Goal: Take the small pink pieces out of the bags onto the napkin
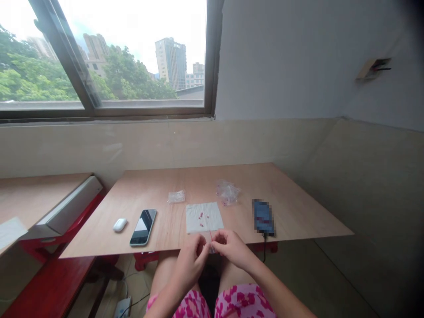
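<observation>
My left hand [191,260] and my right hand [228,249] meet just past the near edge of the plywood table [159,229], with fingertips pinched together. Between them runs a thin thread or wire [211,238] with a small clear item at its lower end; its exact kind is too small to tell. Just beyond my fingers lies a white paper sheet [204,217] scattered with several small red beads [200,219]. Neither hand touches the sheet.
A black smartphone [143,227] and a white earbud case [119,225] lie to the left. Clear plastic bags [228,192] lie at the back, and a blurred blue device [263,217] trails a cable at the right. A window, wall and red-framed bench surround the table.
</observation>
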The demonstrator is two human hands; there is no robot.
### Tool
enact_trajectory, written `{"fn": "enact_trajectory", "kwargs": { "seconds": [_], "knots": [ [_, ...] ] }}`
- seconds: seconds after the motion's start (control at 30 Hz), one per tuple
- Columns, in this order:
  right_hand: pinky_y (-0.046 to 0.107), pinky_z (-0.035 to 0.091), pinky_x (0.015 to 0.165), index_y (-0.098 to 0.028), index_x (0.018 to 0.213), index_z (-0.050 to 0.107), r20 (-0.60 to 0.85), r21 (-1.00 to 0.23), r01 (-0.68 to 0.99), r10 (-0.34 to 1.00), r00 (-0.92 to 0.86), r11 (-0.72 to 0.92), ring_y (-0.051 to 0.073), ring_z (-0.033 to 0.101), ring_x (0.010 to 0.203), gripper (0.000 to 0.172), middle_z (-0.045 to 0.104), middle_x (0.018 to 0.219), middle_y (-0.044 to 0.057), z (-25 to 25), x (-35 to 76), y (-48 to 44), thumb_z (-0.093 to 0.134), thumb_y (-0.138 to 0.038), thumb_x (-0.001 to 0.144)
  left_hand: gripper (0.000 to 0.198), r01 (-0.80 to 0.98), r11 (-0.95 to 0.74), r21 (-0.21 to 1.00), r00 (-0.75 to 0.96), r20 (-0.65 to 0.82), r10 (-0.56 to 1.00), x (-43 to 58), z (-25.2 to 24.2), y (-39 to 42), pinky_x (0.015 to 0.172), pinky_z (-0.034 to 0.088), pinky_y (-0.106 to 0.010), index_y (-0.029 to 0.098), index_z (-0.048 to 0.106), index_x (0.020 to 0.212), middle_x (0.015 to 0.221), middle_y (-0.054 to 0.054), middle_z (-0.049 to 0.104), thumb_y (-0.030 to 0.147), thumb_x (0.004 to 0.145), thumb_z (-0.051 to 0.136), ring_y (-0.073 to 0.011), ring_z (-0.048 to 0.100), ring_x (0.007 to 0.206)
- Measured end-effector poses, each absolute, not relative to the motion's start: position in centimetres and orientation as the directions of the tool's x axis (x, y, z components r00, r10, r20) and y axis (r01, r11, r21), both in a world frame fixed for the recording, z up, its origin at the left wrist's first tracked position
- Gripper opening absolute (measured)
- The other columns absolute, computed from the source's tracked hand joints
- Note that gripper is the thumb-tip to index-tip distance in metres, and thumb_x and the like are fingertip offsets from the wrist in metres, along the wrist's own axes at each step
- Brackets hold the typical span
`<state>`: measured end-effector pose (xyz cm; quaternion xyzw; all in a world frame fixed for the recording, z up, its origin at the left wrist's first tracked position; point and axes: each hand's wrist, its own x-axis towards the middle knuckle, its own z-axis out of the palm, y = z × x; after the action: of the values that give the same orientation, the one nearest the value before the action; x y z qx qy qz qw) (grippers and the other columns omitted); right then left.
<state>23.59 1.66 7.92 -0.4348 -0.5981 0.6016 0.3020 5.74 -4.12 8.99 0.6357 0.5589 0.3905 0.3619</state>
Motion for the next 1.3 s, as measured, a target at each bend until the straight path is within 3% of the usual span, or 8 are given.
{"fn": "enact_trajectory", "kwargs": {
  "seconds": [0.27, 0.47, 0.6, 0.87, 1.0, 1.1, 1.2, 1.3],
  "knots": [
    [0.021, 0.037, 0.051, -0.016, 0.076, 0.064, -0.229, -0.973, 0.137, 0.826, -0.516, -0.185, 0.012, 0.056, 0.058, 0.012, 0.066, 0.067, 0.001, 5.8, 22.2, -1.2, 0.066, -0.028, 0.079, 0.038, 0.414, -0.006, 0.91, 0.157, -0.065, 0.985, 5.4, 7.0, -4.5, 0.063, 0.036, -0.026, 0.02, 0.051, 0.074, 0.07, 0.0, 0.059, 0.049, 0.099, 0.049, -0.0159, 0.053, 0.067],
    [0.021, 0.035, 0.049, -0.016, 0.082, 0.069, -0.235, -0.965, 0.04, 0.793, -0.562, -0.258, 0.011, 0.057, 0.056, 0.029, 0.07, 0.075, 0.003, 6.7, 21.8, -0.6, 0.067, -0.044, 0.084, 0.034, 0.345, 0.018, 0.938, 0.179, -0.085, 0.98, 5.0, 7.0, -3.1, 0.064, 0.039, -0.027, 0.021, 0.046, 0.075, 0.071, 0.0, 0.057, 0.044, 0.099, 0.044, -0.0168, 0.054, 0.068],
    [0.023, 0.036, 0.05, -0.018, 0.077, 0.062, -0.27, -0.958, 0.061, 0.816, -0.511, -0.279, 0.015, 0.061, 0.058, 0.034, 0.068, 0.068, 0.002, 6.0, 22.1, -0.3, 0.07, -0.051, 0.08, 0.031, 0.341, -0.006, 0.94, 0.218, -0.073, 0.973, 5.2, 7.3, -3.2, 0.066, 0.039, -0.027, 0.021, 0.047, 0.076, 0.073, -0.001, 0.056, 0.041, 0.099, 0.041, -0.0166, 0.053, 0.07],
    [0.025, 0.04, 0.056, -0.019, 0.068, 0.056, -0.084, -0.959, 0.284, 0.928, -0.364, 0.025, 0.015, 0.056, 0.059, 0.011, 0.063, 0.062, -0.001, 6.4, 22.3, -1.8, 0.059, -0.021, 0.078, 0.016, 0.629, -0.039, 0.777, 0.147, -0.07, 0.987, 5.9, 7.4, -4.5, 0.06, 0.028, -0.027, 0.021, 0.048, 0.072, 0.07, 0.0, 0.058, 0.023, 0.088, 0.051, -0.0153, 0.048, 0.064],
    [0.025, 0.038, 0.057, -0.02, 0.067, 0.056, -0.037, -0.904, 0.418, 0.955, -0.294, 0.094, 0.016, 0.054, 0.061, 0.01, 0.06, 0.062, -0.001, 6.3, 22.7, -1.5, 0.059, -0.019, 0.076, 0.015, 0.736, -0.072, 0.673, 0.123, -0.029, 0.992, 5.9, 7.5, -5.0, 0.06, 0.027, -0.028, 0.02, 0.05, 0.069, 0.068, -0.001, 0.06, 0.02, 0.082, 0.056, -0.0163, 0.051, 0.063],
    [0.026, 0.041, 0.059, -0.02, 0.068, 0.057, -0.033, -0.897, 0.434, 0.964, -0.264, 0.088, 0.017, 0.057, 0.063, 0.01, 0.061, 0.065, 0.0, 6.0, 23.0, -0.9, 0.059, -0.021, 0.078, 0.016, 0.766, -0.123, 0.631, 0.151, 0.009, 0.988, 5.6, 7.9, -5.0, 0.062, 0.033, -0.029, 0.02, 0.056, 0.068, 0.069, -0.003, 0.062, 0.021, 0.085, 0.055, -0.0186, 0.056, 0.065],
    [0.026, 0.045, 0.062, -0.021, 0.075, 0.057, -0.019, -0.932, 0.353, 0.963, -0.267, 0.079, 0.017, 0.059, 0.065, 0.006, 0.062, 0.069, -0.001, 6.0, 23.2, -0.5, 0.061, -0.024, 0.079, 0.013, 0.72, -0.24, 0.651, 0.203, 0.132, 0.97, 5.2, 8.1, -4.7, 0.081, 0.047, -0.035, 0.02, 0.067, 0.097, 0.1, -0.01, 0.07, 0.027, 0.088, 0.059, -0.0262, 0.065, 0.093],
    [0.026, 0.047, 0.061, -0.022, 0.081, 0.055, -0.031, -0.984, 0.174, 0.943, -0.332, 0.029, 0.015, 0.058, 0.061, 0.009, 0.061, 0.072, -0.002, 6.3, 23.1, -0.3, 0.062, -0.028, 0.08, 0.063, 0.627, -0.375, 0.683, 0.276, 0.256, 0.926, 5.0, 8.0, -4.2, 0.11, 0.042, -0.048, 0.021, 0.05, 0.142, 0.145, -0.017, 0.053, 0.037, 0.085, 0.071, -0.034, 0.049, 0.135]
  ]
}}
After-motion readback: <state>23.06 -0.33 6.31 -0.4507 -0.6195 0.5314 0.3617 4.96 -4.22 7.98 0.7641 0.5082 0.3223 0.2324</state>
